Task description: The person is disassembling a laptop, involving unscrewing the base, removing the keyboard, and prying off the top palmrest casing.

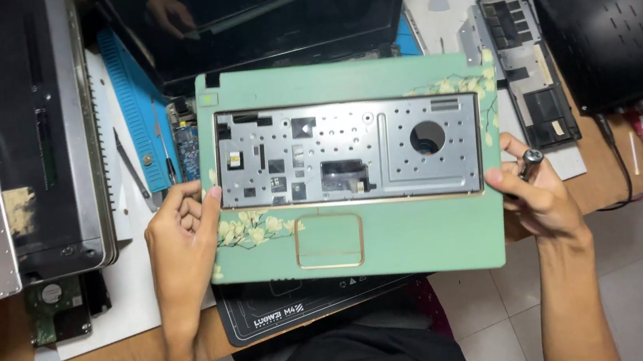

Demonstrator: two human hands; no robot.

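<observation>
Between my hands, above the desk, I hold a pale green laptop palm-rest cover with floral print and bare metal keyboard tray (353, 173): left hand (180, 235) grips its left edge, right hand (538, 197) its right edge, also clasping a small metal-tipped tool (530, 158).

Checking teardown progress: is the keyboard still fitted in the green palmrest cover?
No, the green palmrest cover shows a bare metal tray there.

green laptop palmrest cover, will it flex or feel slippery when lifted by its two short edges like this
The green palmrest cover probably flexes a little: its keyboard bay is thin perforated metal with cut-outs. It looks light, since the left hand and right hand grip only its edges. Its smooth decorated skin may be slightly slippery.
</observation>
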